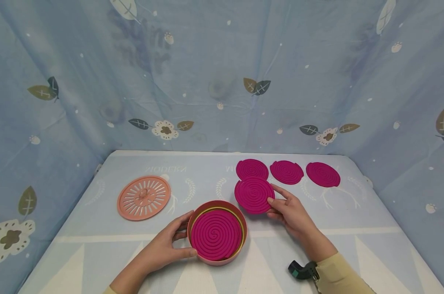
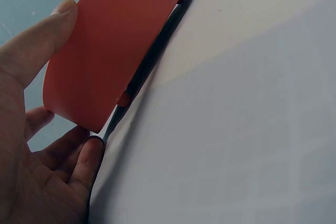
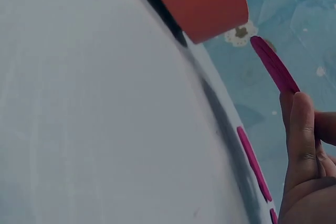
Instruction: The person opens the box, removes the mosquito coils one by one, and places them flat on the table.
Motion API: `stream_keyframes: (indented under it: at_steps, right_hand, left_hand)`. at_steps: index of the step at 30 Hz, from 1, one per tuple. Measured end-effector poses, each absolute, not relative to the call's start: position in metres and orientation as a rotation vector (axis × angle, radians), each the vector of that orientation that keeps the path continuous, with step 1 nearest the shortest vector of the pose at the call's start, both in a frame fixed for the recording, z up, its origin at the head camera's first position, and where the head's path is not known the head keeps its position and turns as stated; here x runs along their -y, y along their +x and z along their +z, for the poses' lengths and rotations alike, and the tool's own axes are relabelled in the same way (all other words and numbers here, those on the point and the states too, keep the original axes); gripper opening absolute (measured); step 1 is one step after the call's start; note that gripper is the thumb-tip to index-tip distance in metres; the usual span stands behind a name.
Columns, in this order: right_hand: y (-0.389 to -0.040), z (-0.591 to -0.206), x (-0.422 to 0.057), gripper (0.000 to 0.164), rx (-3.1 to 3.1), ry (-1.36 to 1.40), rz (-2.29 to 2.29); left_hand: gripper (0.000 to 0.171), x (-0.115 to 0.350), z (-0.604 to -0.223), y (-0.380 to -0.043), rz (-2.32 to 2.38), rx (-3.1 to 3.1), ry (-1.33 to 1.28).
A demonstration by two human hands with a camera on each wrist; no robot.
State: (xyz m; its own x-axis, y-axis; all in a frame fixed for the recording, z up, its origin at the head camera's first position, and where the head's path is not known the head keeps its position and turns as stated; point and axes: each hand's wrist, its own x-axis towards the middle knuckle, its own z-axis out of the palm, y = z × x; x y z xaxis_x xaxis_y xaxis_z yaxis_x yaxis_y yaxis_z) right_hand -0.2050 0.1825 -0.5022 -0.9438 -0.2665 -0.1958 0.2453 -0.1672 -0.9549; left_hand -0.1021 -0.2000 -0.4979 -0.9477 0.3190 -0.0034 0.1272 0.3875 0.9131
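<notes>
A round coral tin (image 1: 191,243) stands on the table with a magenta mosquito coil (image 1: 215,234) lying inside its yellow inner rim. My left hand (image 1: 167,247) grips the tin's left side, thumb at the front and fingers behind; the left wrist view shows the thumb on its coral wall (image 2: 100,51). Between thumb and fingers, my right hand (image 1: 291,212) pinches another magenta mosquito coil (image 1: 254,195) by its right edge. That held coil (image 3: 274,65) is lifted off the table, seen edge-on in the right wrist view, to the right of the tin.
Three more magenta coils, a left one (image 1: 251,168), a middle one (image 1: 287,172) and a right one (image 1: 323,174), lie along the table's back right. A slotted coral lid (image 1: 144,198) lies at the left. Patterned blue cloth (image 1: 222,81) hangs behind and at both sides.
</notes>
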Motion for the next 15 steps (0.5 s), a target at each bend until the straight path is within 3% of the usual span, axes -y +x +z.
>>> stream_keyframes:
  at_steps: [15]
  right_hand:
    - [-0.2092,-0.5121,-0.1880,0.069,-1.845,0.111,-2.106]
  left_hand:
    - [0.101,0.2003,-0.4982,-0.1018,1.570,-2.485,0.387]
